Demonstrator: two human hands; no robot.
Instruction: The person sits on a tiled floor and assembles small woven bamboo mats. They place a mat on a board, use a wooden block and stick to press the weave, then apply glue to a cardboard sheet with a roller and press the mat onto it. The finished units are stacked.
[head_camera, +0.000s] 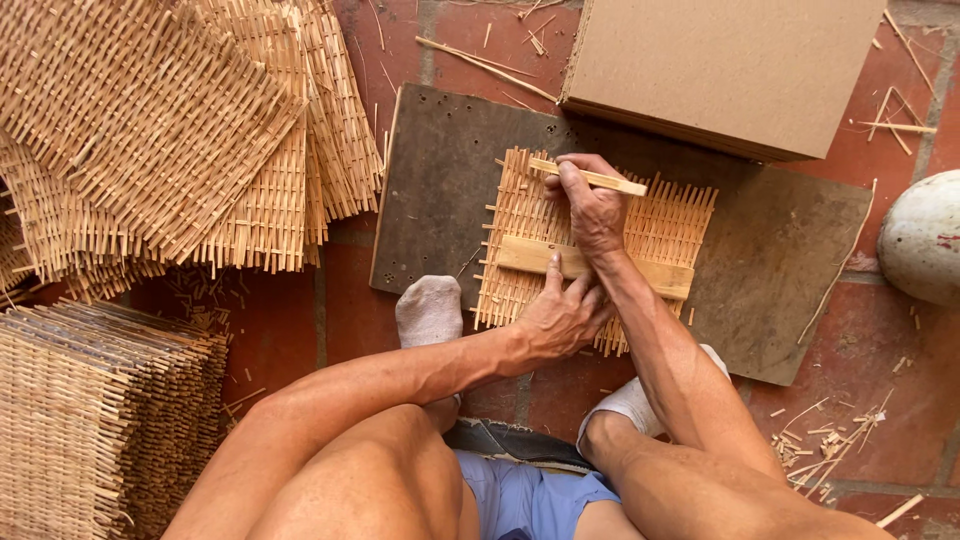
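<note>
A small woven bamboo mat (660, 225) lies on a dark worn board (440, 190). A flat wooden slat (520, 254) lies across the mat's middle. My left hand (560, 315) presses down on the slat and the mat's near edge. My right hand (592, 205) grips a thin bamboo stick (612, 181) over the mat's far edge. The stick points to the right. My socked feet (430, 310) rest at the board's near edge.
Stacks of finished woven mats (150, 130) fill the upper left, and another stack (90, 420) stands at lower left. A cardboard box (730, 65) sits past the board. A pale round object (925, 240) lies at right. Bamboo scraps (830, 440) litter the red tile floor.
</note>
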